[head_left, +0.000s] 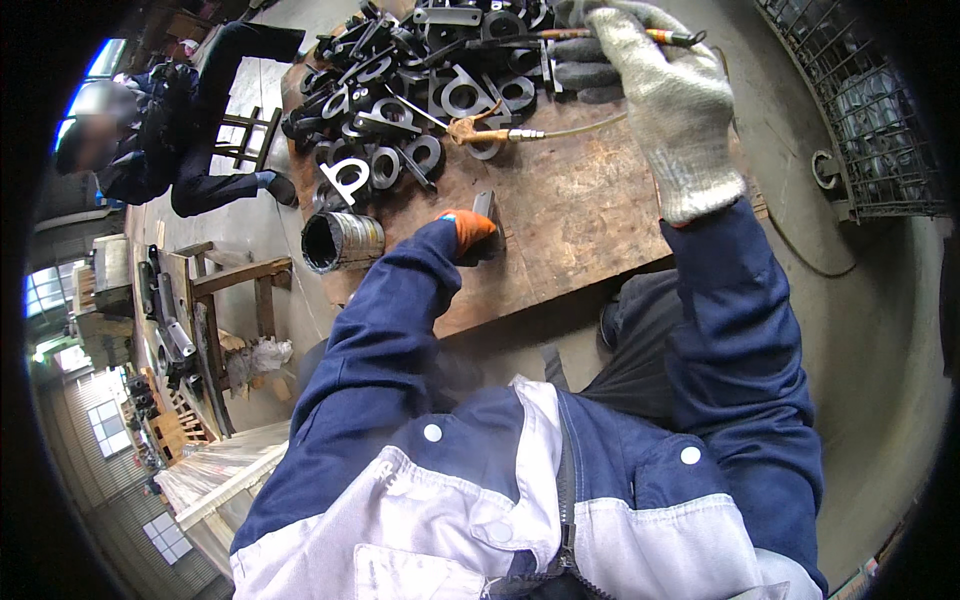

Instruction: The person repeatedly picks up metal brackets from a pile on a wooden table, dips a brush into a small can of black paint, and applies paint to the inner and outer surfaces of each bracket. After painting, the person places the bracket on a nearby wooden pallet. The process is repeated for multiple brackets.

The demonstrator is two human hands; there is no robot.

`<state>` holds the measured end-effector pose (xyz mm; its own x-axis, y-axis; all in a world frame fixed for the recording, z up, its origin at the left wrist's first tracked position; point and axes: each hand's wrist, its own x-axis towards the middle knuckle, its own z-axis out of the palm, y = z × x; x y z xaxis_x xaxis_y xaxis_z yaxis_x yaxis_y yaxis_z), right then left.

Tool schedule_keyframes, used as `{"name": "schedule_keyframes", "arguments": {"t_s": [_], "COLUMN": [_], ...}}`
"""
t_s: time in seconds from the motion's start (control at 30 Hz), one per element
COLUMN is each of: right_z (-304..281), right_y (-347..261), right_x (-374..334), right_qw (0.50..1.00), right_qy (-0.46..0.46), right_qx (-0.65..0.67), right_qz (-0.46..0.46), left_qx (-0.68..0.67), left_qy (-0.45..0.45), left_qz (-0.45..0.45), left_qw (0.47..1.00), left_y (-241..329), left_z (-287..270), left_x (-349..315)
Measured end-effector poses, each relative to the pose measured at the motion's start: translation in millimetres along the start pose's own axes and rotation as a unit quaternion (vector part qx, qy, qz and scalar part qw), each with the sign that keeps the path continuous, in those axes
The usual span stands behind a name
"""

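Two gloved hands at the worktop (pixel 590 205). Left hand (pixel 468 232), near edge, left of middle: grip closed round a small metal piece (pixel 484 204), its flat grey end poking out beyond the fingers. Right hand (pixel 675 115), raised toward the far right corner: grip wrapped about a slim tool (pixel 672 37). From where I stand, the piece looks like steel: stiff, dense for its size, hard to break, maybe slick through cloth gloves. Best hold, I judge, is thumb and fingers across the flat faces, clear of corners. Black brackets (pixel 462 95) heap at the far left; open tin (pixel 360 242) sits by the near left corner.
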<state>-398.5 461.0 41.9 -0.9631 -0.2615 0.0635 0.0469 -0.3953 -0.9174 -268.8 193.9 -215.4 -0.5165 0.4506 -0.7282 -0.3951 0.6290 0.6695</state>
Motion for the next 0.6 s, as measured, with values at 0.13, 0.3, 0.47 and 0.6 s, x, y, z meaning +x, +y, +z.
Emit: {"name": "schedule_keyframes", "arguments": {"t_s": [0.13,0.3,0.47,0.6], "right_z": [-14.4,2.2,51.0,84.3], "right_y": [22.2,38.2,53.4,74.3], "right_x": [16.5,28.8,11.2,0.1], "right_qw": [0.890,0.973,0.982,0.933], "right_qy": [-0.006,0.017,-0.023,-0.065], "right_qx": [-0.353,-0.211,-0.170,-0.280], "right_qz": [-0.289,-0.091,-0.084,-0.215], "left_qx": [0.078,-0.518,-0.445,-0.462], "left_qy": [0.106,0.168,0.350,0.370], "left_qz": [0.056,0.075,0.172,0.191], "left_qw": [0.990,0.835,0.806,0.783], "left_y": [28.1,95.2,162.4,166.5], "left_z": [-3.5,3.6,35.8,48.7], "left_x": [-65.1,-146.8,-195.7,-203.8]}}
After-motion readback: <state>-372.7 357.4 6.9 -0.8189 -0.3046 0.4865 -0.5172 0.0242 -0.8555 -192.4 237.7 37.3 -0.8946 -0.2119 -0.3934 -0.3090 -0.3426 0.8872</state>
